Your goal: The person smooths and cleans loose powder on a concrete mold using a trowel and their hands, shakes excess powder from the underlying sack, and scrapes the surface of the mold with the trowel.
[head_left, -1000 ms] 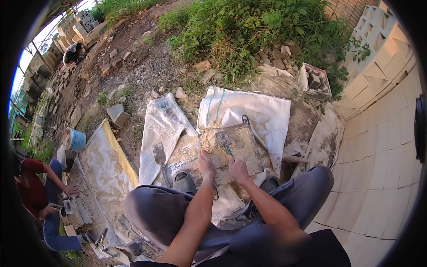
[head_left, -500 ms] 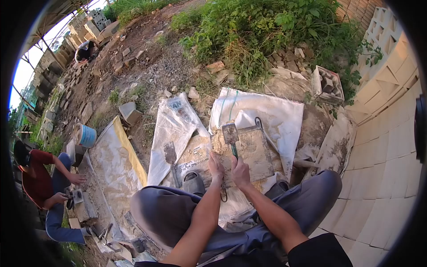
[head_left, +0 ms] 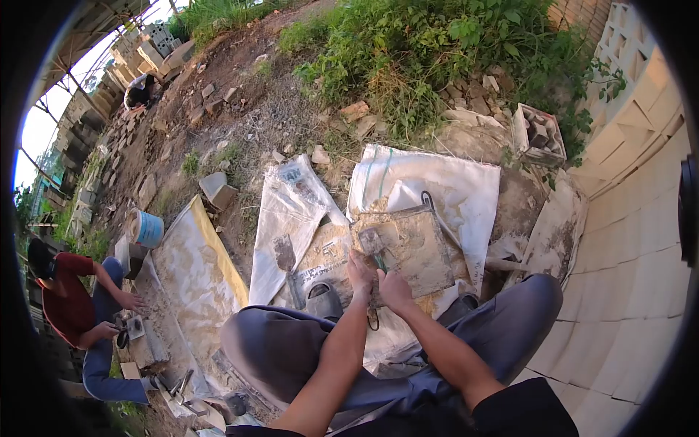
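Observation:
My right hand (head_left: 395,289) is closed round the green handle of a trowel (head_left: 370,239). The trowel's flat, dusty blade is over the left part of a square slab-like mould (head_left: 419,251) covered with sandy material. At the mould's left edge, my left hand (head_left: 359,274) rests with its fingers stretched out, close to the trowel; its fingertips are partly hard to make out. Dark loop handles show at the mould's top and bottom edges. Left of my hands, a second flat-bladed tool (head_left: 285,253) lies on a sandy white sack (head_left: 291,197).
Another white sack (head_left: 466,197) lies beneath the mould. At left, a co-worker in a red shirt (head_left: 69,298) crouches beside a block, near a white-blue bucket (head_left: 148,228). A crate of rubble (head_left: 539,135) stands by the block wall (head_left: 619,269). Farther back, another person (head_left: 142,91) bends down.
The trowel blade has come down and nearer to my hands, and its angle has changed. My left hand stays by the mould's edge. The whole view has shifted slightly.

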{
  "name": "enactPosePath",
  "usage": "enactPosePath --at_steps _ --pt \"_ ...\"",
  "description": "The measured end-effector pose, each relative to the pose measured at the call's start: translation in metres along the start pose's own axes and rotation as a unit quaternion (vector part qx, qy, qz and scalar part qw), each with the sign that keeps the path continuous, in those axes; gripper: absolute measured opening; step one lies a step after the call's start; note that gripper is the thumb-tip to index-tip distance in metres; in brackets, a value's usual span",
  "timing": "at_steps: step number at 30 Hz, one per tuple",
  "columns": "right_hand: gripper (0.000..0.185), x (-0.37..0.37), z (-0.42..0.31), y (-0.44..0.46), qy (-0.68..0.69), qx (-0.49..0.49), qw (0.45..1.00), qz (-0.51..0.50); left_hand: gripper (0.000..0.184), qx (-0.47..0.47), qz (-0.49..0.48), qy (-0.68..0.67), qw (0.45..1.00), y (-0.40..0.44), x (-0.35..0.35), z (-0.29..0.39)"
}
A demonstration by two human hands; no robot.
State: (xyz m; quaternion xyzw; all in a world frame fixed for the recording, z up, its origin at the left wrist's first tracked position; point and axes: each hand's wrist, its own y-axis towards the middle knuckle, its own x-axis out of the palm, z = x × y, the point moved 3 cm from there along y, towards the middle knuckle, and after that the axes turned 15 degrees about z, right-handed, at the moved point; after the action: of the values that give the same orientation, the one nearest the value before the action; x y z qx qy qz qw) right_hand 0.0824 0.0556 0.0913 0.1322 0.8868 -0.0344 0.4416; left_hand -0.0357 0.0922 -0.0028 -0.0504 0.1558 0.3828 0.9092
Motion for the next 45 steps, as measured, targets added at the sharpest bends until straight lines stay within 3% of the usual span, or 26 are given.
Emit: enactPosePath --at_steps 2,5,7,10,11,16,17,19,21,24,26,31,36,38,40,45 --pt "0.051 0.011 0.007 -0.001 -0.018 -0.005 0.997 -0.069 0.054 -0.009 -0.012 -0.037 0.999 0.003 0.000 0.006" --pt "0.052 -0.013 -0.022 0.004 0.011 -0.003 0.999 -0.037 0.054 0.062 -0.003 0.049 0.997 -0.005 -0.002 0.006" --pt "0.055 -0.030 -0.038 0.012 0.016 -0.003 1.000 -0.024 0.055 0.001 -0.001 0.006 1.000 -0.003 -0.003 0.006" --pt "0.057 -0.015 -0.023 -0.002 0.008 -0.005 1.000 -0.013 0.050 0.016 0.005 -0.002 1.000 -0.004 -0.007 0.013" --pt "0.057 -0.008 -0.012 0.000 -0.007 -0.018 1.000 0.003 0.051 -0.042 -0.002 0.006 0.999 -0.005 -0.007 0.016" --pt "0.054 -0.001 -0.010 0.008 -0.020 -0.006 0.999 -0.031 0.051 -0.037 0.000 -0.023 0.999 -0.003 0.001 -0.007" --pt "0.054 -0.010 -0.017 0.010 0.001 -0.001 1.000 -0.018 0.051 0.054 0.014 0.038 0.998 -0.004 0.002 -0.010" --pt "0.058 -0.030 -0.033 0.015 0.017 0.002 1.000 -0.004 0.052 0.144 0.033 0.098 0.984 -0.002 0.002 0.001" --pt "0.062 -0.028 -0.032 0.008 0.034 0.003 0.999 -0.003 0.052 -0.044 -0.014 -0.034 0.998 -0.002 -0.002 0.004" --pt "0.062 -0.006 -0.001 -0.001 0.025 0.022 0.999 0.016 0.053 -0.059 -0.007 -0.004 0.998 -0.004 -0.004 0.010" --pt "0.057 0.012 0.015 0.001 -0.033 0.041 0.996 -0.067 0.054 -0.042 -0.002 -0.012 0.999 -0.002 0.001 0.017" --pt "0.058 -0.025 -0.031 0.006 0.053 0.041 0.998 -0.019 0.054 0.020 0.032 0.006 0.999 -0.003 -0.002 0.005" --pt "0.058 -0.011 -0.004 -0.003 0.043 -0.001 0.999 0.007 0.055 -0.039 -0.002 0.005 0.999 -0.007 -0.010 0.021" --pt "0.050 0.005 0.015 -0.007 -0.029 0.005 0.999 -0.030 0.055 -0.053 0.006 -0.009 0.999 -0.004 -0.006 0.027" --pt "0.050 0.002 0.002 -0.001 0.002 0.006 1.000 -0.017 0.057 -0.042 0.034 0.035 0.998 -0.004 -0.004 0.013" --pt "0.054 -0.025 -0.019 0.005 0.052 -0.003 0.999 0.012 0.062 -0.068 -0.020 -0.011 0.997 0.003 0.001 0.000"
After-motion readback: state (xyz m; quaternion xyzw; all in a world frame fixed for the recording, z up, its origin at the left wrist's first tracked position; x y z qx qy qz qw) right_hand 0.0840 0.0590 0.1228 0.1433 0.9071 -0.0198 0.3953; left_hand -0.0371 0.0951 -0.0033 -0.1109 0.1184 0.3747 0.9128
